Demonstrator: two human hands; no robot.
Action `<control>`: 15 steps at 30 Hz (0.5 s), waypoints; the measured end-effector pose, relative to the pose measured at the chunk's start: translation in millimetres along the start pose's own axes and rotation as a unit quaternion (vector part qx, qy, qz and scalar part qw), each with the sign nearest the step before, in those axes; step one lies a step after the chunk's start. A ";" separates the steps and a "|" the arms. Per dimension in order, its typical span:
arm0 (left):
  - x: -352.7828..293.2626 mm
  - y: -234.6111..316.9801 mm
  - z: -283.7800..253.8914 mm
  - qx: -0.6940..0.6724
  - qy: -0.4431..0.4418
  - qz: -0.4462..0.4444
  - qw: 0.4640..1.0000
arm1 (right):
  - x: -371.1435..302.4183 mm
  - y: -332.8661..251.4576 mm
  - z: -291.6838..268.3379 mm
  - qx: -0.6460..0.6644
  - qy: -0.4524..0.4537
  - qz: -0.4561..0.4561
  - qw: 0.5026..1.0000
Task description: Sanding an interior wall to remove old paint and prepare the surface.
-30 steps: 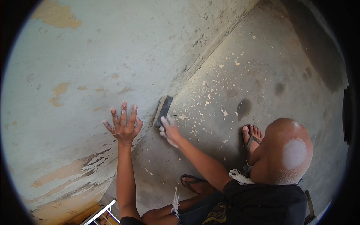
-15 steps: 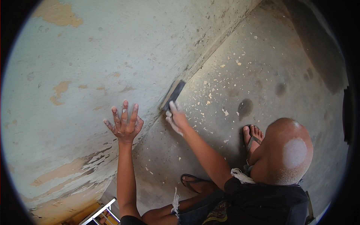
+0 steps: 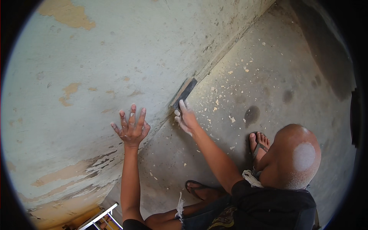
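Note:
My right hand [image 3: 187, 119], dusted white, grips the lower end of a dark, flat-backed sanding block [image 3: 184, 92]. The block's paler face lies against the bottom of the pale green wall [image 3: 126, 50], just above where it meets the floor. Farther left, my left hand [image 3: 132, 132] is spread over the wall with fingers apart and nothing in it; the fingertips look pressed to the surface and carry white dust. Near that hand the paint has peeled in tan patches [image 3: 71, 94].
Pale paint flakes [image 3: 232, 119] lie scattered over the grey concrete floor [image 3: 214, 153]. My feet in flip-flops [image 3: 197, 188] and my bent knee [image 3: 295, 153] are at the lower right. A metal ladder [image 3: 101, 218] stands at the lower left. Dark stains [image 3: 252, 114] mark the floor.
The sanding block and my right hand appear slightly farther right and a little higher along the wall's base. The whole view has also shifted a little; my left hand keeps its spread pose.

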State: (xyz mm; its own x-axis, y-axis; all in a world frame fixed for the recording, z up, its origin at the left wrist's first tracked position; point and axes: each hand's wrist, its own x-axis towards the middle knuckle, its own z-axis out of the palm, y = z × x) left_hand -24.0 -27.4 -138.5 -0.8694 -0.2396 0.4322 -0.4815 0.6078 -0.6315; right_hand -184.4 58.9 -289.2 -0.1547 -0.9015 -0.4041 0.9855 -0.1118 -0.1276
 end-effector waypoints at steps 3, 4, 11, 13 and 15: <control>-2.9 -1.2 -0.8 0.007 -0.002 0.007 1.000 | -21.2 27.2 1.8 -0.058 0.032 0.060 0.996; -5.3 -2.2 -1.0 0.009 -0.002 0.003 1.000 | -26.7 32.6 0.7 -0.060 0.027 0.087 0.994; 1.1 -1.2 -1.7 -0.001 -0.001 0.000 1.000 | 4.0 -7.6 -0.6 0.021 0.027 -0.012 0.999; 0.4 0.8 0.3 0.001 0.003 0.000 1.000 | 1.8 -2.4 0.9 0.020 0.019 -0.013 1.000; -1.6 0.5 0.5 0.004 0.007 0.003 1.000 | -15.4 20.4 5.3 -0.034 0.063 0.061 0.996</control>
State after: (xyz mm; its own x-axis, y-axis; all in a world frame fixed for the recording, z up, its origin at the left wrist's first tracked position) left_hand -22.9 -27.0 -139.8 -0.8703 -0.2262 0.4375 -0.4778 0.6032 -0.6386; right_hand -161.6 68.3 -280.7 -0.0460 -0.8463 -0.5308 0.9911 0.0279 -0.1303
